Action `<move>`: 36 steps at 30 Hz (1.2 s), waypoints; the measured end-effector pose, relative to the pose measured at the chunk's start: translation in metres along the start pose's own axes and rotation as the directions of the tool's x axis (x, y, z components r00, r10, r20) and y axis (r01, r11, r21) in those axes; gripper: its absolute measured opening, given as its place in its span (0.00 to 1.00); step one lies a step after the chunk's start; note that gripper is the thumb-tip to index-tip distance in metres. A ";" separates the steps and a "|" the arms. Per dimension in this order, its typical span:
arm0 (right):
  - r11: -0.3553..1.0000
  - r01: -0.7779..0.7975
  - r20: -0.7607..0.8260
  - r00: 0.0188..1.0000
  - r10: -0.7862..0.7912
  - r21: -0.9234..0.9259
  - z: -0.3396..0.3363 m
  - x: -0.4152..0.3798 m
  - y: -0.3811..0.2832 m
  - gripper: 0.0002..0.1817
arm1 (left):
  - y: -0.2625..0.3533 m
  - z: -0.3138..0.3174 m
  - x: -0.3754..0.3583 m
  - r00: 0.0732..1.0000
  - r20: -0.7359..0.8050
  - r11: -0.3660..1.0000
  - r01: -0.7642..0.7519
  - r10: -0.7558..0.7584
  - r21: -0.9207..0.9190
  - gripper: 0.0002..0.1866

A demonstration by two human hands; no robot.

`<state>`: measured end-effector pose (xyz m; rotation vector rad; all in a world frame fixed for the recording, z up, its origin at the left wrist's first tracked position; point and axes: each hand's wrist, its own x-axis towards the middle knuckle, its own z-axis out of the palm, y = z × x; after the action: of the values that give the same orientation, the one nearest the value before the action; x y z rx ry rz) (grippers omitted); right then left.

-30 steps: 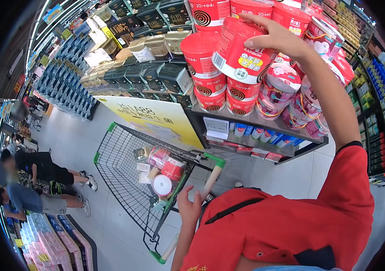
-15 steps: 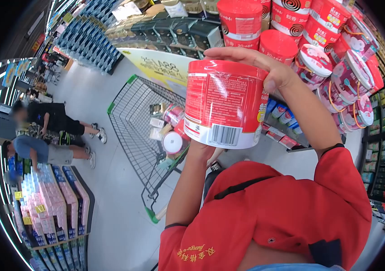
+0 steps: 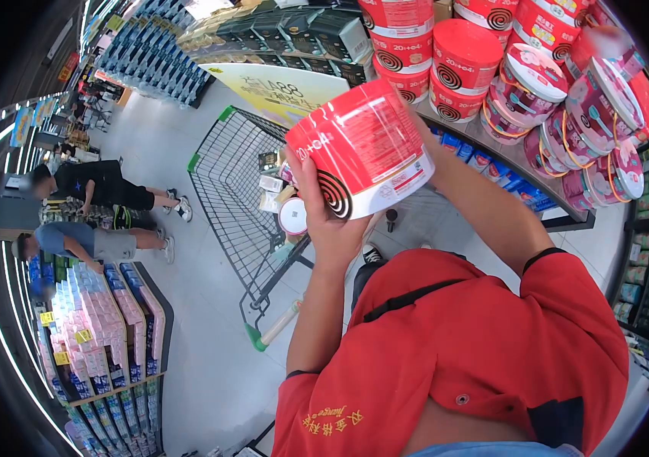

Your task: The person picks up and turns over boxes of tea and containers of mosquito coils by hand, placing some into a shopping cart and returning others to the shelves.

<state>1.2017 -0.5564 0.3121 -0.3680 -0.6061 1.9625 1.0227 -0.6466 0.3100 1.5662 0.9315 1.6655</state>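
Observation:
A red and white tub of mosquito coils [image 3: 374, 145], with a black spiral printed on its side, is tilted up in front of my chest. My left hand [image 3: 332, 225] is wrapped round its lower left side, thumb and fingers against the printed wall. On the far right side of the tub rests my right hand [image 3: 425, 141]; its fingers are mostly hidden behind the tub. Matching red tubs [image 3: 468, 57] stand stacked on the display beyond. Pink and white lidded pails [image 3: 534, 72] are piled to their right.
A wire shopping cart [image 3: 222, 171] with several goods in it stands ahead to the left. Behind it is a yellow sign [image 3: 271, 90] below dark boxes [image 3: 294, 34]. Two people [image 3: 103, 183] are at the left by a shelf of pink packs [image 3: 84, 305].
The tub has turned and tilted, so its spiral print now shows. My left hand went from beneath it to its left side; my right hand slid from the lid down behind the right side.

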 end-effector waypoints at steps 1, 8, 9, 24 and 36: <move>0.998 0.001 -0.003 1.000 -0.001 0.070 -0.001 -0.001 0.006 0.30 | -0.001 -0.001 0.003 0.993 0.061 0.987 -0.108 0.101 0.121 0.57; 0.990 0.020 -0.041 0.999 -0.014 0.137 0.000 -0.032 0.011 0.28 | 0.000 0.010 -0.009 0.973 0.169 0.952 -0.196 0.159 0.235 0.54; 0.990 0.025 -0.046 0.999 -0.019 0.141 -0.002 -0.035 0.011 0.28 | 0.000 0.012 -0.011 0.971 0.165 0.952 -0.208 0.173 0.225 0.54; 0.961 -0.033 0.090 0.996 0.009 0.273 -0.032 -0.056 0.011 0.32 | -0.005 0.027 -0.028 0.978 0.180 0.975 -0.138 0.106 0.173 0.55; 0.970 0.083 0.194 0.972 -0.130 0.230 -0.049 -0.057 0.011 0.31 | 0.012 0.004 -0.026 0.891 0.370 0.913 0.353 -0.262 -0.203 0.58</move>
<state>1.2439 -0.5993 0.2650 0.0093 -0.5211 1.9533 1.0281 -0.6751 0.3062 1.3767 0.7016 1.1942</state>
